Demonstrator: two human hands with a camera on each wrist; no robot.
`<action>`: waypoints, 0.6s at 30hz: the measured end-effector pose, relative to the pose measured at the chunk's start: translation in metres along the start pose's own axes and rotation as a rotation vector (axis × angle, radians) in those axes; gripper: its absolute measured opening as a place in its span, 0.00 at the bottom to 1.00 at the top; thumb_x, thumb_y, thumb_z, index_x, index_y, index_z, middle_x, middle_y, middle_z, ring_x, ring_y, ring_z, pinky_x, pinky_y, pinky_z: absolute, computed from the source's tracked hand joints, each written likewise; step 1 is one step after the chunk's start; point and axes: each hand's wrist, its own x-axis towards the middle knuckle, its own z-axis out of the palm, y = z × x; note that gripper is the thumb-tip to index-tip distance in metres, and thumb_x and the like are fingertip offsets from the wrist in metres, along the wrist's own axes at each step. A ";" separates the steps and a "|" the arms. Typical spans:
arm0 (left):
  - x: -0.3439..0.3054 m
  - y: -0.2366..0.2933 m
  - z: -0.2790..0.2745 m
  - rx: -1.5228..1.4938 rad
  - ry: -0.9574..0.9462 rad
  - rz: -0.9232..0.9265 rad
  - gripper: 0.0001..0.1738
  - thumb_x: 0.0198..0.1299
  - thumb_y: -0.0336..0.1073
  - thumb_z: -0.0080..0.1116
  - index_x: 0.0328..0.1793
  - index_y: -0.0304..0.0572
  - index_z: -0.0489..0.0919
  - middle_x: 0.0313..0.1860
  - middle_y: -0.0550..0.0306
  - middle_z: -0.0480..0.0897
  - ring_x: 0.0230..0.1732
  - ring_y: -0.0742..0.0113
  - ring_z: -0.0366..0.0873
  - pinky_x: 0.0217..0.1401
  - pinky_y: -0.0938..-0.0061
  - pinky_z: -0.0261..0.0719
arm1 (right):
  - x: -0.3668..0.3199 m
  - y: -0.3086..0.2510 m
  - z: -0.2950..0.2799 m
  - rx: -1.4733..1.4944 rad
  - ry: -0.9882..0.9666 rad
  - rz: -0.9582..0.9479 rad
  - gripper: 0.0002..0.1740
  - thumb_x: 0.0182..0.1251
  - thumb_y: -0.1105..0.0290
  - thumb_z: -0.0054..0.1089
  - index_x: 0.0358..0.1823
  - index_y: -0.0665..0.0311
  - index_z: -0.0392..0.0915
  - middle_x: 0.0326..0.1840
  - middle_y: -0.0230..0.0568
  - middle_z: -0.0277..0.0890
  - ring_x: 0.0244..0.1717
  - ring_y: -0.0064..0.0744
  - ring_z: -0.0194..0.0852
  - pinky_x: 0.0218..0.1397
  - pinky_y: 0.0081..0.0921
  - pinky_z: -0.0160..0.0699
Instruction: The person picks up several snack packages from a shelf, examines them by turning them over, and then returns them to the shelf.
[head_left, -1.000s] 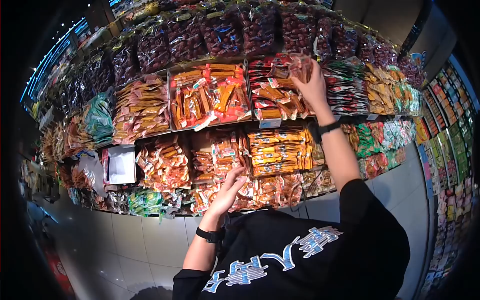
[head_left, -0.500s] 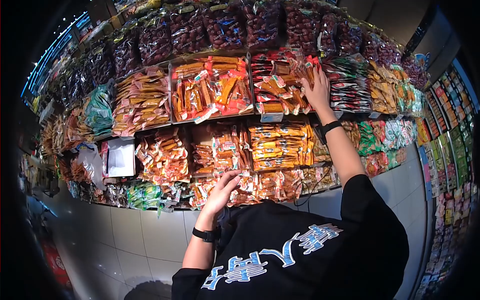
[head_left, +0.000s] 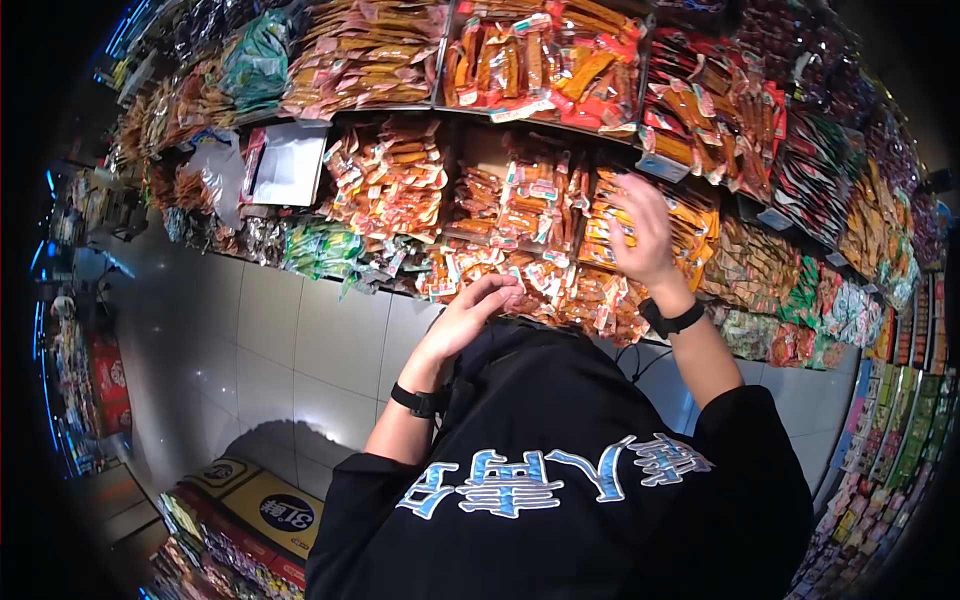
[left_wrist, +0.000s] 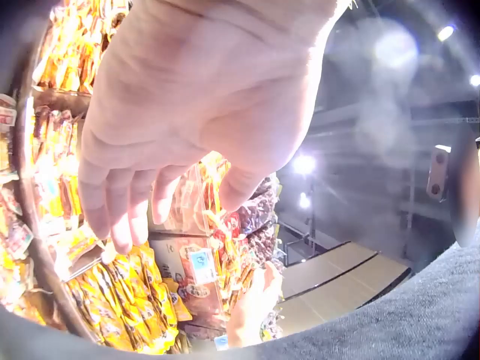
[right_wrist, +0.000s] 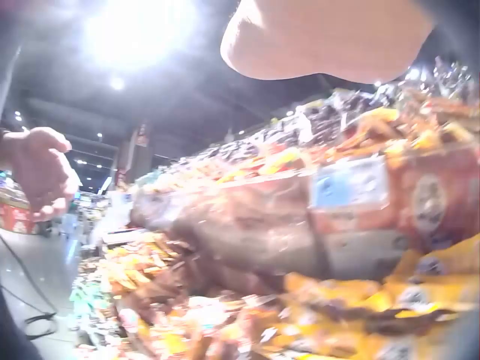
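Observation:
My right hand hovers empty over the yellow snack packets in the lower row, its fingers extended and slightly blurred. Above it, an upper-row bin holds red-brown vacuum-packed snack sticks. In the right wrist view only the base of the right hand shows, over the blurred display. My left hand hangs with loosely bent fingers near the front edge, close by orange-brown small packets. The left wrist view shows that hand with nothing in its fingers.
A white box stands in the lower row at left, beside a clear plastic bag. Green packets line the front edge. Tiled floor runs along the display. A black cable hangs near the shelf.
A second ago my right hand held a clear-wrapped brown packet; it lowered it into the upper bin, let go and drew back down. The head view has tilted down. The left hand stays near the front edge.

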 end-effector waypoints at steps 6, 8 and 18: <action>-0.021 0.002 -0.035 -0.042 0.073 -0.017 0.21 0.74 0.39 0.48 0.67 0.34 0.71 0.58 0.54 0.80 0.59 0.69 0.76 0.65 0.74 0.70 | 0.000 -0.006 0.147 0.134 -0.594 0.218 0.27 0.62 0.60 0.63 0.59 0.67 0.72 0.62 0.53 0.72 0.64 0.52 0.68 0.69 0.42 0.67; -0.029 0.004 -0.051 -0.046 0.080 -0.014 0.22 0.74 0.39 0.48 0.67 0.33 0.70 0.59 0.53 0.80 0.59 0.68 0.76 0.65 0.74 0.70 | 0.003 0.005 0.198 0.027 -0.640 0.227 0.31 0.60 0.59 0.63 0.62 0.68 0.69 0.64 0.54 0.68 0.65 0.53 0.66 0.70 0.45 0.64; -0.070 0.017 -0.167 -0.087 0.153 -0.086 0.22 0.73 0.40 0.50 0.67 0.34 0.71 0.60 0.49 0.80 0.60 0.64 0.78 0.65 0.71 0.71 | 0.054 0.021 0.243 -0.467 -0.890 0.622 0.53 0.48 0.52 0.76 0.74 0.55 0.55 0.72 0.50 0.56 0.75 0.51 0.51 0.70 0.62 0.59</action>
